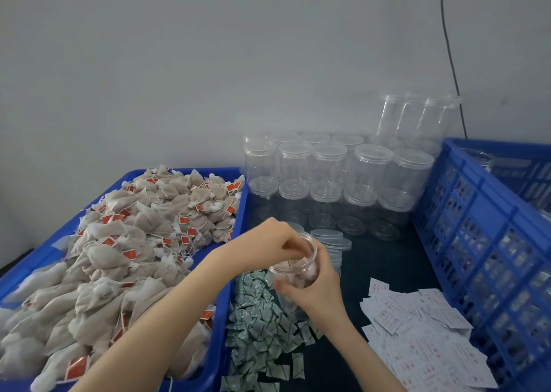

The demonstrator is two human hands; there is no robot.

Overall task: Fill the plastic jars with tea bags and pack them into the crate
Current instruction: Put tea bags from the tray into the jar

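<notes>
Holding the clear jar (301, 268) tilted over the bench, right hand (317, 287) wraps its body while left hand (275, 241) pokes tea bags (119, 260) in. Thin, slick plastic, I'd guess; grab the wall mid-height. Bags are light and squishy.

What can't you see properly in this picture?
All in the head view:
- Red tags on the tea bags: print too small.
- White packets: red print blurred.
- Jar: contents partly hidden by the left hand and right hand.
- Blue crate: cut off by the right edge.
</notes>
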